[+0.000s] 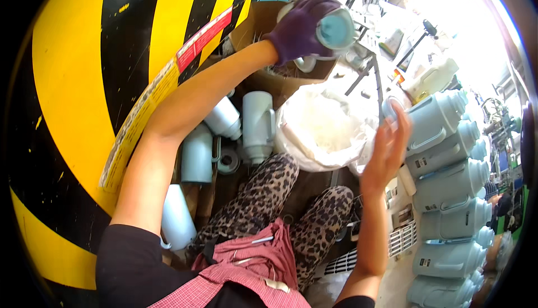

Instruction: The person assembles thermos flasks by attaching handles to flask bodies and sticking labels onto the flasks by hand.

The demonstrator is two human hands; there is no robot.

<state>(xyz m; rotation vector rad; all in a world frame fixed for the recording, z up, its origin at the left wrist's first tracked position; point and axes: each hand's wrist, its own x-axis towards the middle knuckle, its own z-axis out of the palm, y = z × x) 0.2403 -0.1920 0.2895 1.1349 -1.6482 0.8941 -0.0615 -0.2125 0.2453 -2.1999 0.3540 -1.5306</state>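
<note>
My left hand [305, 28], in a purple glove, is closed around a pale blue jug [336, 29] above a cardboard box. The jug's round end faces me; the glove hides much of its side. My bare right hand [386, 148] is raised at the right of a white plastic bag [325, 126], its fingers pointing up and blurred. A pale rounded piece [389, 108] shows at its fingertips; whether they grip it is unclear. Below my left forearm, a pale blue jug with a handle [258, 123] lies near my knee, with several others around it.
Stacked pale blue jugs [445, 215] line the right side. A yellow and black striped panel [73, 100] fills the left. The cardboard box [291, 84] stands beyond the bag. A white plastic crate [400, 239] sits by my right forearm, and a white bottle [434, 78] lies farther back.
</note>
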